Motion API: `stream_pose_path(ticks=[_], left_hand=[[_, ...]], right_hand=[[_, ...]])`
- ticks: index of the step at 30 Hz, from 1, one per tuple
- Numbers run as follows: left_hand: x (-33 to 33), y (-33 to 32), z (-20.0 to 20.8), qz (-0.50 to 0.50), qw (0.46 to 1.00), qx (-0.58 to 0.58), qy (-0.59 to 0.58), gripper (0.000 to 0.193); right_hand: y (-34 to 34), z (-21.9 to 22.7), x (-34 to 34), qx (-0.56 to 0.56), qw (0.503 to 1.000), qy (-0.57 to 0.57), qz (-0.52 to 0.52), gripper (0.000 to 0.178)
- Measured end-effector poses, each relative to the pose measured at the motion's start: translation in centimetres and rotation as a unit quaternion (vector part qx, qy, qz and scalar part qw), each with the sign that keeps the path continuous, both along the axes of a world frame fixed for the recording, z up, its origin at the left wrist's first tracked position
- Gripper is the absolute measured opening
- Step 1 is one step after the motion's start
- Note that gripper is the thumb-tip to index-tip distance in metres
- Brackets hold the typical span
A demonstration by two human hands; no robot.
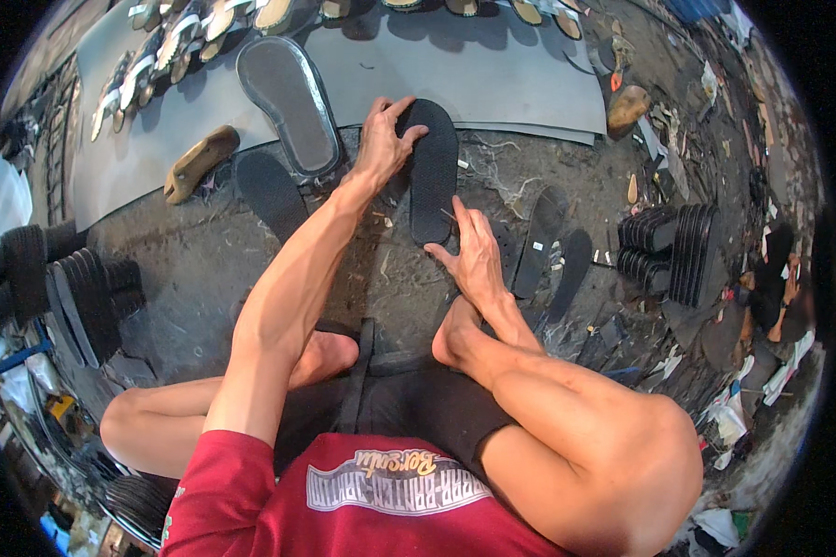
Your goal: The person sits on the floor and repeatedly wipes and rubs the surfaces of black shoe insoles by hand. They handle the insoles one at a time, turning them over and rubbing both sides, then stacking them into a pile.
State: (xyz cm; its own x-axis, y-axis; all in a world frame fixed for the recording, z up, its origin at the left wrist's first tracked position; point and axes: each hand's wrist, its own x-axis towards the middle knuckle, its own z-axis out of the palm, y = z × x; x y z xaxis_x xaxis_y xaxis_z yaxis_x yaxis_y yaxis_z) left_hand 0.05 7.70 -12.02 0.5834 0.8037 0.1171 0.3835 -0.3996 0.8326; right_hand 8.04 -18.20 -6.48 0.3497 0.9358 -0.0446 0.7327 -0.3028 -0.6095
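A black textured shoe sole [434, 176] lies lengthwise in front of me, between my two hands. My left hand [384, 144] is on its upper left edge, thumb bent over the top face and fingers reaching toward the far end. At the near end, my right hand [475, 251] spans the heel, its thumb by the bottom edge and its fingers along the right side. Left of the hands, a large sole-shaped piece with a shiny rim [290, 107] rests partly on a grey sheet. Beside it is another dark sole [271, 193], partly hidden by my left forearm.
Sandals [218, 20] line the far side of the grey sheet [390, 79]. Wooden shoe lasts lie left [201, 163] and right [628, 111]. More dark soles [541, 241] lie right of my right hand. Stacked soles stand at left [88, 302] and right [692, 255]; scraps litter the right.
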Motion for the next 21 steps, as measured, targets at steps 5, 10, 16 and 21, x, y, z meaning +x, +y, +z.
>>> stream_pose_path(ticks=[5,10,16,21], left_hand=[[0.2,0.0,0.0,0.005,1.0,-0.002,0.005,0.059],[0.0,0.0,0.1,0.005,1.0,0.001,0.02,0.059],[0.4,-1.5,1.2,0.009,0.995,0.101,0.019,0.051],[0.2,-1.0,1.6,-0.172,0.972,0.142,0.079,0.052]], right_hand=[[0.3,-0.3,0.1,-0.019,0.999,0.023,-0.024,0.1],[0.5,-0.1,0.0,-0.022,1.0,0.008,-0.018,0.101],[0.2,-0.3,0.1,-0.005,1.0,-0.018,-0.011,0.101],[0.5,-0.3,-0.1,-0.013,1.0,-0.019,-0.008,0.102]])
